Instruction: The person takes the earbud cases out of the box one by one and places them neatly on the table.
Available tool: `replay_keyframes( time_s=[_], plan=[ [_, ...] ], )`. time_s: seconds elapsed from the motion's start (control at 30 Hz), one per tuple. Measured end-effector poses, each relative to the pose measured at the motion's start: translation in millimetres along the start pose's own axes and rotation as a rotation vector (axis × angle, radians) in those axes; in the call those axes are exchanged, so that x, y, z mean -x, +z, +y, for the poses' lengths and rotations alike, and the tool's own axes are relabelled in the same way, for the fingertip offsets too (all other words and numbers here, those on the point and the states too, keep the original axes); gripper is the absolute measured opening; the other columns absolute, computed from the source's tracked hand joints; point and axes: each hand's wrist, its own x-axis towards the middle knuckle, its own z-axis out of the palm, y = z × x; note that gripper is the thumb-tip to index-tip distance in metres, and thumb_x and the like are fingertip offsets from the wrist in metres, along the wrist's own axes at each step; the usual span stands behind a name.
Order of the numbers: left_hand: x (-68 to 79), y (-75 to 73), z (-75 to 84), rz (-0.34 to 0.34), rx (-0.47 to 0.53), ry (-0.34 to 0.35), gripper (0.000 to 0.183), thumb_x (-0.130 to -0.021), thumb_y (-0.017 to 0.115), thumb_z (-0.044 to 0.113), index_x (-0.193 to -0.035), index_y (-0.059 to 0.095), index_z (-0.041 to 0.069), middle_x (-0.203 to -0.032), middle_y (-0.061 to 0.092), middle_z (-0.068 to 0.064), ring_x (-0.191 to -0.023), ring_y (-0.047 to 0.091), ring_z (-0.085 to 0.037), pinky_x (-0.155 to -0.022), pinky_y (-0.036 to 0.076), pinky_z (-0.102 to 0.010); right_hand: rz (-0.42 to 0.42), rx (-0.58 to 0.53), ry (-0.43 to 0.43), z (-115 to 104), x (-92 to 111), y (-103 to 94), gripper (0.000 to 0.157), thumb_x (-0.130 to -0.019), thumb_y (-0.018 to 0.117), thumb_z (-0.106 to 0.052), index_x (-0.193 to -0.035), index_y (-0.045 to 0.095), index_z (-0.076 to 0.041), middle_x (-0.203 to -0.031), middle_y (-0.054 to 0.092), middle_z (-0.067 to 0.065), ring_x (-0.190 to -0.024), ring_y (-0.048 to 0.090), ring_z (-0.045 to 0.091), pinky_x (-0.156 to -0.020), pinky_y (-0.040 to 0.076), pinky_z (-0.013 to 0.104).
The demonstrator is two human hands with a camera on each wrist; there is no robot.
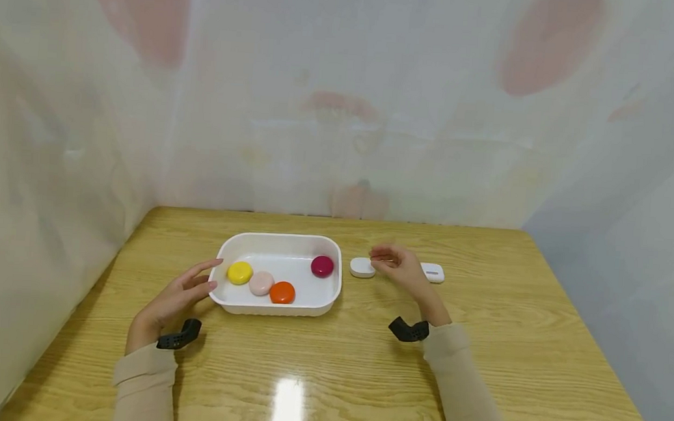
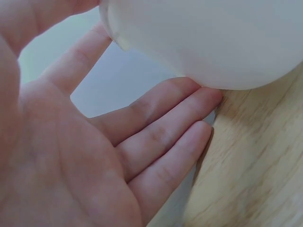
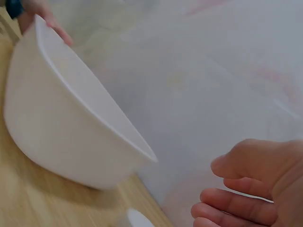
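A white rectangular tray [image 1: 274, 310] with rounded corners stands on the wooden table. Inside lie a yellow disc [image 1: 240, 273], a pale pink disc [image 1: 261, 283], an orange disc [image 1: 282, 292] and a dark red disc [image 1: 322, 266], all glossy and round. My left hand [image 1: 175, 297] touches the tray's left end. In the left wrist view its fingers [image 2: 161, 137] extend against the tray's outer wall. My right hand [image 1: 400, 267] hovers right of the tray, fingers loosely bent, with nothing between thumb and fingers in the right wrist view. Just left of it is a small white oval object [image 1: 362, 268].
Past the right hand shows the end of a white piece [image 1: 435, 273] with a grey slot-like mark, partly hidden by that hand. The wooden table [image 1: 338, 367] reaches back to a pale curtain [image 1: 342, 139], with more pale sheeting on both sides.
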Motion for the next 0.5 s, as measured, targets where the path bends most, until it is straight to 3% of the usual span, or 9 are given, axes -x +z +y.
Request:
replay_keyframes(
  time_s=[0.2, 0.5],
  plan=[
    [0.2, -1.9, 0.4, 0.008, -0.002, -0.014, 0.059, -0.101, 0.048, 0.031, -0.154, 0.022, 0.020, -0.157, 0.022, -0.028, -0.142, 0.026, -0.048, -0.111, 0.020, -0.072, -0.109, -0.066, -0.002, -21, -5, 26.5, 0.035, -0.092, 0.062, -0.004, -0.123, 0.057, 0.010, -0.120, 0.062, 0.032, -0.109, 0.061, 0.038, -0.084, 0.053, 0.015],
    [0.1, -0.4, 0.4, 0.015, 0.018, -0.030, 0.060, -0.101, 0.049, 0.032, -0.154, 0.023, 0.021, -0.157, 0.023, -0.026, -0.142, 0.026, -0.045, -0.112, 0.020, -0.071, -0.186, 0.020, -0.068, -37, -16, 51.3, 0.028, -0.091, 0.063, -0.003, -0.116, 0.062, 0.010, -0.113, 0.066, 0.029, -0.104, 0.065, 0.035, -0.088, 0.057, 0.026]
  ],
)
